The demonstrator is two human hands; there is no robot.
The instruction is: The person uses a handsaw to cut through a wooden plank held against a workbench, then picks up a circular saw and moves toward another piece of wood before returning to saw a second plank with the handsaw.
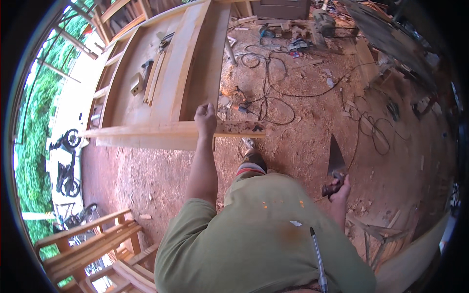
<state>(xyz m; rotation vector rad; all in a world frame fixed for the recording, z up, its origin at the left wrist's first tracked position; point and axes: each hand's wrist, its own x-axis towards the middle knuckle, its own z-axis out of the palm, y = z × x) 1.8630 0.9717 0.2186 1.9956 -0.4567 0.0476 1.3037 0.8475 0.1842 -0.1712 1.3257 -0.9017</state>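
Observation:
A wooden frame panel (171,73) fills the upper left, with loose strips (155,78), a pale block (137,84) and a few dark tools on it. My left hand (205,119) is closed over its near rail (154,128); what, if anything, its fingers hold is hidden. My right hand (339,188) grips the handle of a hand saw (335,154), whose blade points away from me, to the right of the frame. A small dark item (258,128) lies on the rail's right end.
Sawdust and cables (267,93) cover the floor. Power tools (298,45) and a machine (323,24) lie at the back. A dark sheet (391,44) is at upper right, stacked wooden frames (93,241) at lower left, motorbikes (68,180) at far left, a small wooden stand (378,234) at right.

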